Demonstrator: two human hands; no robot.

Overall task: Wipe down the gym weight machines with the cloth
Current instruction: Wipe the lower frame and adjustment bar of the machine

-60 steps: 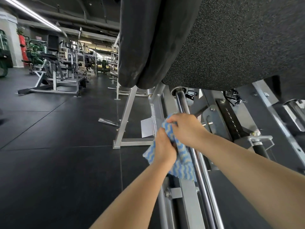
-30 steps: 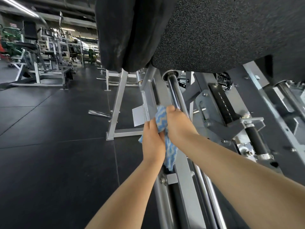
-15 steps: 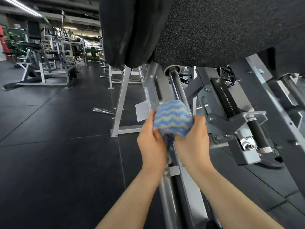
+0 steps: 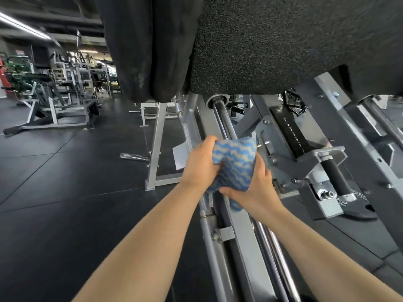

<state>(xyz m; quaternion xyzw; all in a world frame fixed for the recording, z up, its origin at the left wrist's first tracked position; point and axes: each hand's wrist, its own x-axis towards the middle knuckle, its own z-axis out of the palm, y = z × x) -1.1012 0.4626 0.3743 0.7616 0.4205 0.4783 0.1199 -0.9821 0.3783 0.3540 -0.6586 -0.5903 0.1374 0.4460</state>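
Holding the cloth (image 4: pixel 234 164) bunched up between both hands: left hand (image 4: pixel 201 165) grips its upper left edge, right hand (image 4: pixel 254 190) cups it from below. It's blue with wavy stripes, long axis roughly vertical, a tail hanging down. It sits right over the chrome guide rod (image 4: pixel 224 125) (machine frame (image 4: pixel 246 247) slopes away toward the black pad (image 4: pixel 283 44)).

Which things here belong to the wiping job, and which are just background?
Job:
cloth, gripped by left hand and right hand
chrome guide rod
grey machine frame

Background:
black pad
numbered adjustment plate
distant benches
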